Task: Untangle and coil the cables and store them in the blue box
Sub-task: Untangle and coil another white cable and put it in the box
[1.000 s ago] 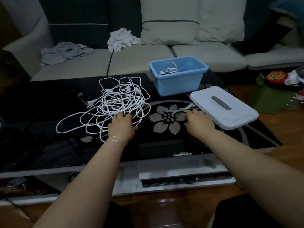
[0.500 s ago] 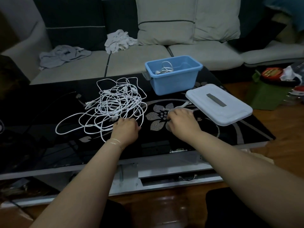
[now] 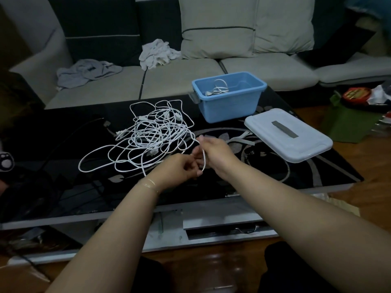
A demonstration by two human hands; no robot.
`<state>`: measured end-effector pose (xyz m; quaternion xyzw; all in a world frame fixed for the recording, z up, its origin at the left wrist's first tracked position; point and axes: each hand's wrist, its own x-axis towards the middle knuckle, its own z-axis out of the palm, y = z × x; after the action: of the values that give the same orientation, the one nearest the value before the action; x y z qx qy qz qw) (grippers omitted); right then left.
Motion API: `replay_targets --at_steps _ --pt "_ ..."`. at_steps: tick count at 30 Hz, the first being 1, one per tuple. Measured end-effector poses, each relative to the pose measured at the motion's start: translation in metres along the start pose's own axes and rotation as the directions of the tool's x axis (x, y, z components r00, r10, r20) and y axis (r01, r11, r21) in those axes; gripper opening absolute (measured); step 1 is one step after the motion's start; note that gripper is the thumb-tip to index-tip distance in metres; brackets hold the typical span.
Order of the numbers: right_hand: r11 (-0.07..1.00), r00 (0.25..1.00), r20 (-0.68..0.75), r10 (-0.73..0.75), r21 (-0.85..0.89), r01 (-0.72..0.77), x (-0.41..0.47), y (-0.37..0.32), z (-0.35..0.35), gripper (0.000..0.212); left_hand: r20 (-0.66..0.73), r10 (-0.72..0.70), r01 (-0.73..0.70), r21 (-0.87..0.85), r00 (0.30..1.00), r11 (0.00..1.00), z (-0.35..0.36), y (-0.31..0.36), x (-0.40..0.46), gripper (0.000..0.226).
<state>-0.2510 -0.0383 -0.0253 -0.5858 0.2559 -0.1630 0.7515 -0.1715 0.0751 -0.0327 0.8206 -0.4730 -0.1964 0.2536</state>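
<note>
A tangle of white cables [image 3: 152, 136] lies on the black glass table [image 3: 63, 144], left of centre. One white cable strand [image 3: 203, 160] runs from the tangle's right edge up between my two hands. My left hand [image 3: 179, 168] pinches its lower end and my right hand [image 3: 215, 151] pinches it higher up, both just above the table's front half. The open blue box [image 3: 230, 106] stands behind them at the far side, with one coiled white cable [image 3: 218, 89] inside.
The box's white lid [image 3: 287, 134] with a grey handle lies on the table to the right. A grey sofa [image 3: 179, 81] with cushions and crumpled clothes runs behind the table. A green bag and packets [image 3: 357, 108] sit on the floor at right.
Both hands have lifted off the table and come together; my right hand moved left to the tangle's edge, and the two now hold a cable strand between them.
</note>
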Motion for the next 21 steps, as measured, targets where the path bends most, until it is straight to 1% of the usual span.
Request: replay_targets --at_steps 2,3,4,5,6,7,8,9,10,11,12,13,14,15,16,17,18,19,20,21 --pt "0.980 1.000 -0.005 -0.021 -0.200 0.020 -0.003 -0.003 0.002 0.023 -0.198 -0.054 0.075 0.098 0.979 0.992 -0.006 -0.006 0.002 0.024" --pt "0.964 1.000 0.004 -0.012 -0.266 0.012 -0.004 -0.004 0.001 0.024 -0.288 -0.093 0.115 0.060 0.953 0.992 -0.010 -0.006 0.002 0.028" --pt "0.947 1.000 0.027 -0.006 -0.320 0.014 -0.006 -0.006 0.001 0.024 -0.312 -0.157 0.138 -0.083 0.937 0.987 -0.014 -0.006 0.002 0.034" --pt "0.932 0.998 0.067 0.000 -0.363 0.025 -0.010 -0.009 0.001 0.022 -0.257 -0.228 0.138 -0.324 0.939 0.936 -0.019 -0.004 0.002 0.042" --pt "0.917 0.993 0.117 0.011 -0.396 0.036 -0.015 -0.010 0.002 0.020 -0.150 -0.280 0.149 -0.570 0.948 0.808 -0.023 -0.001 0.001 0.049" --pt "0.906 0.985 0.168 0.040 -0.422 0.036 -0.020 -0.010 0.003 0.019 -0.052 -0.297 0.158 -0.751 0.953 0.640 -0.027 0.002 0.001 0.053" --pt "0.891 0.971 0.223 0.084 -0.453 0.027 -0.026 -0.009 0.004 0.017 -0.002 -0.299 0.145 -0.870 0.954 0.471 -0.031 0.001 0.001 0.053" --pt "0.871 0.948 0.280 0.150 -0.490 0.007 -0.033 -0.007 0.004 0.016 0.012 -0.305 0.113 -0.943 0.952 0.314 -0.034 -0.001 0.001 0.052" --pt "0.840 0.911 0.343 0.228 -0.542 -0.007 -0.040 -0.005 0.003 0.016 0.006 -0.325 0.073 -0.978 0.946 0.193 -0.038 -0.004 0.001 0.052" --pt "0.798 0.854 0.405 0.327 -0.603 -0.019 -0.047 -0.005 0.001 0.016 -0.007 -0.357 0.034 -0.993 0.934 0.110 -0.042 -0.010 0.001 0.051" --pt "0.740 0.778 0.456 0.433 -0.672 -0.018 -0.055 -0.004 -0.001 0.016 -0.026 -0.394 -0.002 -0.998 0.919 0.061 -0.045 -0.015 0.000 0.047" --pt "0.679 0.704 0.479 0.524 -0.734 -0.006 -0.061 -0.002 -0.004 0.014 -0.048 -0.424 -0.031 -0.998 0.904 0.046 -0.047 -0.020 0.001 0.040" --pt "0.623 0.665 0.471 0.579 -0.782 0.012 -0.064 0.000 -0.005 0.017 -0.068 -0.439 -0.050 -0.997 0.896 0.053 -0.049 -0.023 0.000 0.030" --pt "0.589 0.681 0.443 0.583 -0.808 0.021 -0.066 0.002 -0.003 0.023 -0.089 -0.435 -0.055 -0.994 0.896 0.090 -0.051 -0.025 -0.001 0.019" --pt "0.599 0.742 0.404 0.535 -0.801 0.005 -0.065 0.005 0.000 0.030 -0.098 -0.407 -0.039 -0.988 0.908 0.149 -0.051 -0.021 -0.003 0.015" --pt "0.658 0.831 0.342 0.438 -0.752 -0.038 -0.061 0.006 0.004 0.036 -0.093 -0.365 -0.008 -0.974 0.926 0.227 -0.049 -0.017 -0.007 0.018" --pt "0.752 0.914 0.254 0.315 -0.655 -0.077 -0.056 0.006 0.007 0.041 -0.069 -0.305 0.030 -0.950 0.950 0.310 -0.046 -0.013 -0.012 0.023" --pt "0.849 0.963 0.158 0.217 -0.518 -0.107 -0.050 0.002 0.008 0.046 -0.028 -0.238 0.074 -0.910 0.971 0.408 -0.041 -0.007 -0.018 0.026" --pt "0.926 0.981 0.096 0.166 -0.356 -0.122 -0.045 -0.001 0.008 0.049 0.027 -0.175 0.116 -0.844 0.984 0.523 -0.037 -0.001 -0.025 0.026" --pt "0.971 0.985 0.078 0.156 -0.195 -0.138 -0.040 -0.005 0.008 0.050 0.087 -0.115 0.141 -0.752 0.990 0.644 -0.032 0.004 -0.032 0.025"
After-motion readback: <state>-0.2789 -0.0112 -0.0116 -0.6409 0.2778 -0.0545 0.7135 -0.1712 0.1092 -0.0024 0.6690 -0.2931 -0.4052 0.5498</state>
